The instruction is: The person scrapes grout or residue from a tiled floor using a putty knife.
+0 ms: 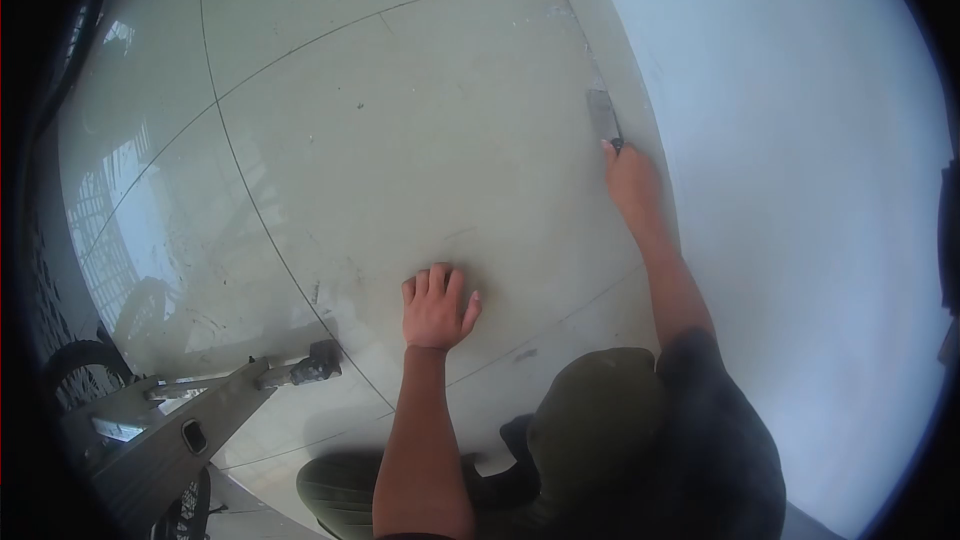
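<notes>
The person's right hand (pixel 634 182) is closed around the handle end of a flat-bladed scraper (pixel 602 115), which lies low over the tiled floor (pixel 470 160) near the foot of the white wall (pixel 800 190); most of the handle is hidden, so the exact grip is unclear. The left hand (pixel 435 310) rests empty, palm down, fingers loosely bent and thumb apart.

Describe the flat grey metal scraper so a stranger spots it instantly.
Start at the smooth white wall on the right; follow its base along the glossy beige tiled floor. There the bare right hand grips the flat grey metal scraper, blade pointing away. Its straight-edged blade sets it apart; the bare left hand shows no tool.
</notes>
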Demonstrator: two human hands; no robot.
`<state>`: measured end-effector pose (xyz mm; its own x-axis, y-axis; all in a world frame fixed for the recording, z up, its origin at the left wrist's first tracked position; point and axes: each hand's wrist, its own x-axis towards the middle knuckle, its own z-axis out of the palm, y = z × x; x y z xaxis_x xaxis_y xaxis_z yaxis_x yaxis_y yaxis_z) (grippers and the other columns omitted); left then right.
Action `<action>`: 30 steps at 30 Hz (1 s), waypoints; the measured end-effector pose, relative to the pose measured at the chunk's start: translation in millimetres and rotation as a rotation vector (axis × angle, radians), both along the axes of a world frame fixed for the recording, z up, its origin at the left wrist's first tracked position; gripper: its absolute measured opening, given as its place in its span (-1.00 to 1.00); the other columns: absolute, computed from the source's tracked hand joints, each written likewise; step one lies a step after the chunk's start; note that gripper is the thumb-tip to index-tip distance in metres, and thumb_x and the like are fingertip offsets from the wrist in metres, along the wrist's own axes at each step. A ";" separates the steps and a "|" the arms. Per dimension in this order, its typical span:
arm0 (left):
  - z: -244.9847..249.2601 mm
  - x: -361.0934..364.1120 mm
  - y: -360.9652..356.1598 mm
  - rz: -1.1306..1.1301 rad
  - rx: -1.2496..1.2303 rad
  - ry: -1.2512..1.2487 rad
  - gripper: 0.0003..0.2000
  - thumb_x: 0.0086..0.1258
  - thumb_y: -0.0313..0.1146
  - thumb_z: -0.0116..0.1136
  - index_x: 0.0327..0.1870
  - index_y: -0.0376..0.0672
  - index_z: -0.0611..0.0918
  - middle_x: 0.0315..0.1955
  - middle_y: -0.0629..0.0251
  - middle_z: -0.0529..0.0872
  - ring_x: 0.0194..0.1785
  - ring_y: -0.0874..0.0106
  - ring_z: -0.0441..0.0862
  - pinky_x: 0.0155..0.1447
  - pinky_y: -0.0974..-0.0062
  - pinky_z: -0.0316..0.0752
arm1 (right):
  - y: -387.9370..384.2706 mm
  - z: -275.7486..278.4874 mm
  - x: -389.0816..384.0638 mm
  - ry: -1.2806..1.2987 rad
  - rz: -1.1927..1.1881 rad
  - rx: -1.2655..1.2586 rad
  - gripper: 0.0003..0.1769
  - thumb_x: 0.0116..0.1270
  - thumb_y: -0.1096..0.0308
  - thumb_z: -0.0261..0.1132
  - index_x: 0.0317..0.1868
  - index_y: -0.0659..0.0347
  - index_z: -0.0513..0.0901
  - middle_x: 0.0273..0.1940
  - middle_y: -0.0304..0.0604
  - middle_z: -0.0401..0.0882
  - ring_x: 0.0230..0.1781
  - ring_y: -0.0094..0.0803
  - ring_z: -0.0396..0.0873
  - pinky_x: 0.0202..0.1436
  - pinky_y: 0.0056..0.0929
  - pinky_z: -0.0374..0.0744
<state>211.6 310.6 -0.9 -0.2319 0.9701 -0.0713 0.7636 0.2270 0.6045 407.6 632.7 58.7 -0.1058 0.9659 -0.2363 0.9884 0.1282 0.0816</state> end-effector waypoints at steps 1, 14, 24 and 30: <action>0.0 -1.9 6.0 0.008 -0.002 0.009 -0.67 0.32 -0.05 0.24 -0.08 -0.07 0.59 0.01 0.24 0.54 0.04 0.17 0.47 0.18 0.11 0.32 | -2.3 -3.1 4.0 0.002 -0.001 0.007 -0.41 0.58 -0.13 0.15 -0.16 0.32 0.71 -0.26 0.27 0.75 -0.17 0.26 0.73 -0.10 0.13 0.69; -4.3 -1.9 3.1 0.000 -0.020 -0.010 -0.68 0.33 -0.06 0.24 -0.08 -0.06 0.58 0.01 0.23 0.54 0.06 0.16 0.46 0.20 0.10 0.32 | 5.1 -10.1 -4.0 0.019 0.003 0.095 -0.43 0.61 -0.08 0.14 -0.22 0.34 0.70 -0.29 0.29 0.73 -0.18 0.31 0.72 -0.10 0.19 0.67; -0.5 4.1 -0.7 -0.012 -0.016 -0.007 -0.66 0.32 -0.03 0.23 -0.07 -0.08 0.58 0.02 0.23 0.54 0.07 0.16 0.47 0.20 0.10 0.31 | 27.8 -8.5 -25.5 0.039 0.014 0.067 -0.38 0.59 -0.13 0.14 -0.17 0.36 0.74 -0.25 0.29 0.75 -0.18 0.30 0.73 -0.10 0.18 0.67; -2.7 -0.7 8.4 0.014 -0.004 -0.022 -0.67 0.33 -0.04 0.22 -0.08 -0.08 0.58 0.01 0.24 0.54 0.06 0.17 0.47 0.20 0.11 0.32 | -17.5 -6.7 -1.1 -0.059 -0.053 0.005 -0.37 0.59 -0.14 0.12 -0.14 0.35 0.76 -0.20 0.32 0.75 -0.11 0.29 0.73 -0.01 0.20 0.65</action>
